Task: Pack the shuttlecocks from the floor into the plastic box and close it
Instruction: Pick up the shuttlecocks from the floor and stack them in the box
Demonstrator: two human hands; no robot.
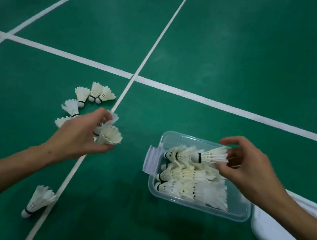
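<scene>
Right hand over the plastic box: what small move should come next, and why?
Probably lower the right hand a little and release its shuttlecock onto the pile. It is held by the feathers, cork pointing left like the ones stacked in the plastic box, already above the open box. The left hand holds another shuttlecock over the floor.

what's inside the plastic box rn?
The plastic box holds rows of white shuttlecocks lying on their sides, corks pointing left. The right hand holds another shuttlecock over them. Lower layers and the box's far right corner are covered.
</scene>
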